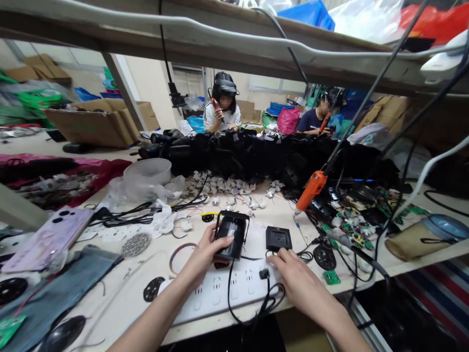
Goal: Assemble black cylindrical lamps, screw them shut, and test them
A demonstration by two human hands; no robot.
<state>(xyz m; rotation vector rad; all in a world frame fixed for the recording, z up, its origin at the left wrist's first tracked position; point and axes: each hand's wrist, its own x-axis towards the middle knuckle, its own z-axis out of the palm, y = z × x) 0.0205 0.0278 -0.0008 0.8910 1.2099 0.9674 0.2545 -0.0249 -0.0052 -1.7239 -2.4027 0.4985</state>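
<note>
At lower centre of the frame, my left hand (205, 252) holds a black rectangular floodlight housing with a glossy front (230, 235) tilted above the pale bench (120, 288). My right hand (293, 278), fingers loosely spread and holding nothing, rests over the white plastic power strip (220, 291), just below a small black square box (278, 238).

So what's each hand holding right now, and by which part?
Left hand grips the black lamp housing by its lower left edge. Right hand holds nothing, fingers beside the plug.
</note>
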